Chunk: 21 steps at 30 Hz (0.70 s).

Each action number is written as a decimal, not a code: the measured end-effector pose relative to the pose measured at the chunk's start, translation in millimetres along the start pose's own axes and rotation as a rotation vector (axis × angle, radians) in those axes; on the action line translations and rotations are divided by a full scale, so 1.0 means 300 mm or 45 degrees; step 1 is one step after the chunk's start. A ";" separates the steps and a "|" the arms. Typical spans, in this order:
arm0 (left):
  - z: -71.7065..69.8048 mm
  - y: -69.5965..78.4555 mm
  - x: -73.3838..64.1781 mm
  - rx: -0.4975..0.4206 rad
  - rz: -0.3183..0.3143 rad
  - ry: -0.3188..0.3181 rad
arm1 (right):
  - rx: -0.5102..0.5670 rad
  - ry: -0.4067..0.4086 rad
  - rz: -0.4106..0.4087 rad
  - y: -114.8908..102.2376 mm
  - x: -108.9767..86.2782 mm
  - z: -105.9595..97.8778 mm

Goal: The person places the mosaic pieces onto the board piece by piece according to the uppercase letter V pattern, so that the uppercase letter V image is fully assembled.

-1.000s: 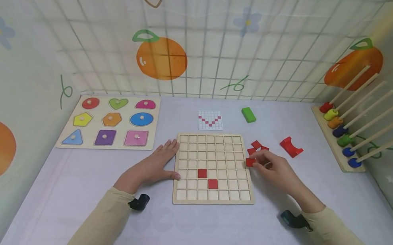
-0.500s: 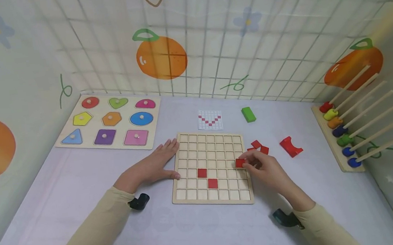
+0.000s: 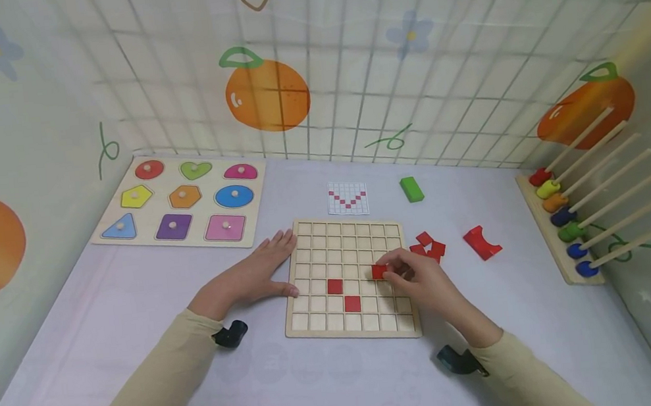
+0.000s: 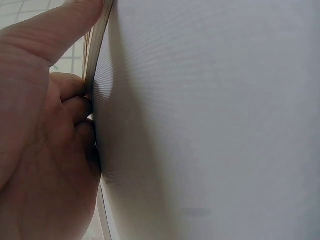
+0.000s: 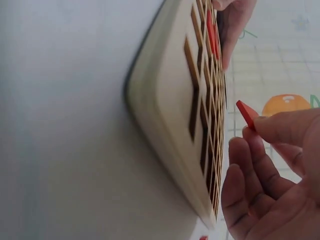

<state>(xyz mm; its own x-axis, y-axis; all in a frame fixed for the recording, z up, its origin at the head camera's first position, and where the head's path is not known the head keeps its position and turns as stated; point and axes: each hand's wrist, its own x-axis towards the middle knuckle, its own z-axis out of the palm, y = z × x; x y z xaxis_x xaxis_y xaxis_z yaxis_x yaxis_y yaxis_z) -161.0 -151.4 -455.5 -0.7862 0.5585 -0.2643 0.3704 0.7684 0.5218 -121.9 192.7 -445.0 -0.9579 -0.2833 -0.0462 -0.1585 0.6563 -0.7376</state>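
Note:
My right hand (image 3: 419, 279) pinches a red square tile (image 3: 378, 271) between thumb and fingertips, over the right part of a wooden grid board (image 3: 314, 255). In the right wrist view the tile (image 5: 247, 114) is held above the board's surface. Two red tiles lie in the grid's cells, a higher one (image 3: 335, 286) and a lower one (image 3: 352, 304) to its right. My left hand (image 3: 255, 273) rests at the board's left edge with its fingers extended, thumb and fingertips touching the frame. The left wrist view shows that hand (image 4: 45, 140) against the board's side.
Loose red tiles (image 3: 437, 249) lie right of the board, with a red notched block (image 3: 482, 243) beyond. Behind the board are a pattern card (image 3: 347, 198) and a green block (image 3: 411, 189). A shape puzzle (image 3: 204, 234) lies back left; a pegged bead stand (image 3: 569, 257) stands right.
My right hand has carried the pinched red tile leftward from beside the loose tiles to over the grid board. The left hand has stayed at the board's edge.

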 end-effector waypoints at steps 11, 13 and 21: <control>-0.001 0.000 0.000 -0.005 -0.007 -0.001 | -0.002 -0.044 -0.057 -0.048 0.028 0.053; 0.000 -0.001 0.001 0.001 -0.009 -0.004 | -0.005 -0.050 -0.060 -0.057 0.034 0.061; -0.001 -0.009 0.003 -0.011 0.024 -0.003 | -0.011 -0.068 -0.091 -0.088 0.056 0.096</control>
<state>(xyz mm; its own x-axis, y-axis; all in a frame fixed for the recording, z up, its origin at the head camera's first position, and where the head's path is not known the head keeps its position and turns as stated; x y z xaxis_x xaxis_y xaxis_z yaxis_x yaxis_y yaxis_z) -162.9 -153.1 -456.8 -0.7779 0.5739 -0.2560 0.3812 0.7548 0.5338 -126.9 150.4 -445.7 -0.9300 -0.3662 -0.0300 -0.2280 0.6390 -0.7346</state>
